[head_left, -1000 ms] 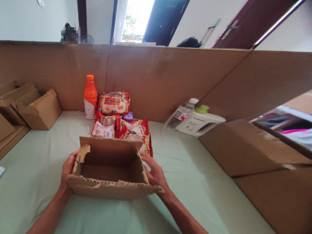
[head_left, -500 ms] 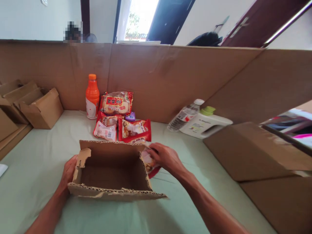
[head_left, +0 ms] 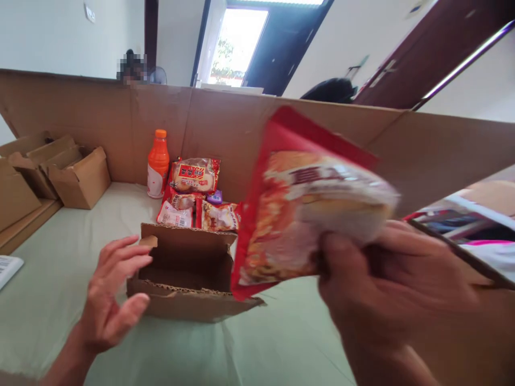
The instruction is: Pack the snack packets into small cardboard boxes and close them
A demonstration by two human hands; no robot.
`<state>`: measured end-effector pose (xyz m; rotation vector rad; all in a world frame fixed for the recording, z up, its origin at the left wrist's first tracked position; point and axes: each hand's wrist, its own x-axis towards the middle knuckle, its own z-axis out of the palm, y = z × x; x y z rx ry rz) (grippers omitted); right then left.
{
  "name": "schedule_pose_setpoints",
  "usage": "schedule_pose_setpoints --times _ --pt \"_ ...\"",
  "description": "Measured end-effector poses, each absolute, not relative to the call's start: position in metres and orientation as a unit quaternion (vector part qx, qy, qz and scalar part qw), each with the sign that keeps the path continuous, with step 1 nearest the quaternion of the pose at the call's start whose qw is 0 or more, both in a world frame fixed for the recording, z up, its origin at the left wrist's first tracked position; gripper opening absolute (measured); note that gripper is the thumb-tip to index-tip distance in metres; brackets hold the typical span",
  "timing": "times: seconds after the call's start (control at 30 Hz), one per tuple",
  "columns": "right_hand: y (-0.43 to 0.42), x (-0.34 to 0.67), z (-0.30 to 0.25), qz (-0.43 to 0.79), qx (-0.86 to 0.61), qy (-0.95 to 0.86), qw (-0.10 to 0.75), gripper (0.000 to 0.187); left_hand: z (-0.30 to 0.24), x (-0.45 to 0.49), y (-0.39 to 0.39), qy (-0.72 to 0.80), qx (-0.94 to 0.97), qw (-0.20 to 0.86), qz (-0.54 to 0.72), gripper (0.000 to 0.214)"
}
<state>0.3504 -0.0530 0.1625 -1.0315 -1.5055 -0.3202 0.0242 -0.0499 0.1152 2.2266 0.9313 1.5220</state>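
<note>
Raised close to the camera, a red snack packet [head_left: 298,209] with a printed food picture is pinched in my right hand [head_left: 386,273], thumb in front. My left hand [head_left: 115,292] has its fingers spread beside the left end of an open cardboard box [head_left: 197,303]; whether the fingertips touch it I cannot tell. The box's visible inside holds nothing, and part of its right end is hidden by the packet. Just behind the box lie a red-edged snack packet [head_left: 219,215], a smaller pink-and-white packet [head_left: 175,215] and a large red clear-windowed bag [head_left: 195,176].
An orange bottle [head_left: 158,166] stands upright by the cardboard wall [head_left: 100,112]. Several small cardboard boxes [head_left: 80,179] are at the left, with a white object [head_left: 8,268] at the table's left edge. Beyond the wall a person's head [head_left: 132,67] shows, blurred out.
My right hand has lifted the red packet from beside the box up toward the camera. My left hand has come off the box's side and opened.
</note>
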Motion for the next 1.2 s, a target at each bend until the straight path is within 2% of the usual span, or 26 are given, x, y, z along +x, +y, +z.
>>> schedule_pose_setpoints --times 0.07,0.13,0.3,0.37,0.47,0.53,0.73,0.9,0.97,1.03,1.1,1.2 --pt "-0.044 0.327 0.162 -0.189 -0.409 -0.647 0.615 0.011 0.125 0.031 -0.053 0.328 0.828 0.079 0.448 0.030" --pt "-0.035 0.310 0.157 -0.199 -0.379 -0.694 0.579 0.010 0.128 0.036 -0.052 0.355 0.844 0.034 0.401 0.023" --pt "-0.022 0.306 0.149 -0.205 -0.350 -0.767 0.497 0.011 0.121 0.038 -0.053 0.399 0.833 0.010 0.383 0.021" --pt "-0.023 0.311 0.150 -0.165 -0.351 -0.814 0.432 0.013 0.119 0.039 -0.055 0.406 0.826 0.007 0.392 0.021" --pt "-0.028 0.315 0.156 -0.085 -0.338 -0.899 0.265 0.025 0.117 0.042 -0.056 0.432 0.803 -0.012 0.411 0.022" --pt "-0.030 0.315 0.161 -0.045 -0.337 -0.922 0.186 0.028 0.116 0.045 -0.056 0.444 0.789 -0.027 0.424 0.022" --pt "-0.017 0.304 0.166 0.047 -0.325 -0.943 0.047 0.027 0.112 0.048 -0.058 0.444 0.780 -0.032 0.441 0.020" --pt "-0.001 0.270 0.157 0.050 -0.291 -0.954 -0.057 0.023 0.110 0.047 -0.060 0.433 0.782 -0.030 0.448 0.015" --pt "0.003 0.260 0.154 0.050 -0.274 -0.958 -0.068 0.022 0.110 0.048 -0.060 0.429 0.783 -0.029 0.449 0.014" --pt "0.004 0.260 0.154 0.050 -0.276 -0.959 -0.033 0.023 0.109 0.048 -0.060 0.424 0.786 -0.023 0.450 0.012" --pt "0.001 0.272 0.156 0.059 -0.298 -0.951 0.047 0.026 0.108 0.047 -0.062 0.421 0.784 -0.013 0.456 0.013" --pt "-0.017 0.312 0.154 0.061 -0.354 -0.905 0.228 0.023 0.100 0.040 -0.066 0.425 0.772 0.022 0.472 0.036"
